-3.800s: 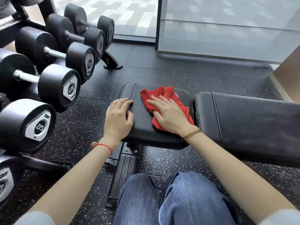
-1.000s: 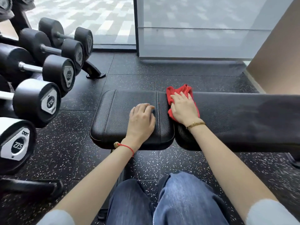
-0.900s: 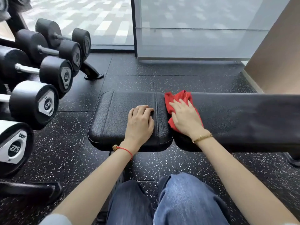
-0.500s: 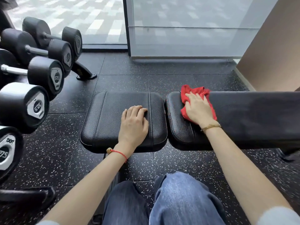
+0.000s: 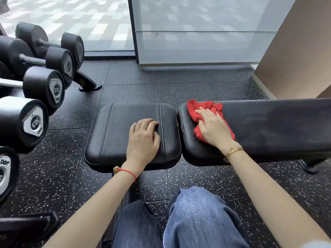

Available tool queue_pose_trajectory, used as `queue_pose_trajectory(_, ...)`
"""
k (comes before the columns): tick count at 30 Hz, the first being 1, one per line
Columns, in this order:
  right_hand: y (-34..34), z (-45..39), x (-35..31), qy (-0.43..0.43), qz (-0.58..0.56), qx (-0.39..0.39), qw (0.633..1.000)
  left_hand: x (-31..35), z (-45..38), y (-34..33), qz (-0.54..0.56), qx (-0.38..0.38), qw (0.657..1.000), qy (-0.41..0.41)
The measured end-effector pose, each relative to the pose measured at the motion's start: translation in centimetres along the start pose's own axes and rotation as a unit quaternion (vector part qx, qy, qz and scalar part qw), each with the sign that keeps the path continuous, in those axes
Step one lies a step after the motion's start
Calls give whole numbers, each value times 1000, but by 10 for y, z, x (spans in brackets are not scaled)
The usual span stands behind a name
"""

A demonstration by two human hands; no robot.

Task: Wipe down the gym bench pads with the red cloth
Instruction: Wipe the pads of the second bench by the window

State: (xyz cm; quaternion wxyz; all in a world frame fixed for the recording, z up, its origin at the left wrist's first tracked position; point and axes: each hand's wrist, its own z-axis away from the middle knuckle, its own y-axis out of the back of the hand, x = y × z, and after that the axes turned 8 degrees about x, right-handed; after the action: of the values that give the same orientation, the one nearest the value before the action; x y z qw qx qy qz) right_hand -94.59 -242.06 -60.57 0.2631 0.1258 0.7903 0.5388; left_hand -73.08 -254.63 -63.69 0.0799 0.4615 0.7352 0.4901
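Observation:
Two black leather bench pads lie end to end in front of me: a short seat pad [image 5: 114, 133] on the left and a long back pad [image 5: 272, 126] on the right. A red cloth [image 5: 202, 107] is bunched on the left end of the long pad. My right hand [image 5: 214, 129] presses flat on the cloth, fingers spread over it. My left hand [image 5: 144, 140] rests palm down on the right half of the seat pad, fingers slightly curled, holding nothing.
A rack of black dumbbells [image 5: 34, 122] runs along the left side, its foot [image 5: 87, 83] on the speckled rubber floor. A glass wall [image 5: 197, 33] stands behind the bench and a brown wall [image 5: 295, 59] at the right. My jeans-clad knees [image 5: 193, 217] are below the bench.
My right hand has slid the red cloth from the seam between the pads to the right, onto the left end of the long pad. My left hand stays on the seat pad.

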Motion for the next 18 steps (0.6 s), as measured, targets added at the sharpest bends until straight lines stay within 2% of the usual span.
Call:
queue_pose_trajectory(2, -7, -19, -6, -44, 1, 12, 999, 0, 0, 0, 0, -3, 1000, 0)
queue_pose_trajectory(4, -13, -24, -15, -47, 3, 11, 999, 0, 0, 1, 0, -5, 1000, 1)
queue_pose_trajectory(9, -3, 30, -18, 57, -20, -11, 998, 0, 0, 0, 9, -1, 1000, 5)
queue_pose_trajectory(11, 7, 52, -3, 62, -27, -12, 998, 0, 0, 1, 10, -3, 1000, 4)
queue_pose_trajectory(14, 18, 60, 28, -5, -22, 19, 1000, 0, 0, 3, 8, -6, 1000, 4)
queue_pose_trajectory(18, 21, 29, 47, -116, 14, 37, 992, 3, 1, 5, 7, -14, 1000, 4)
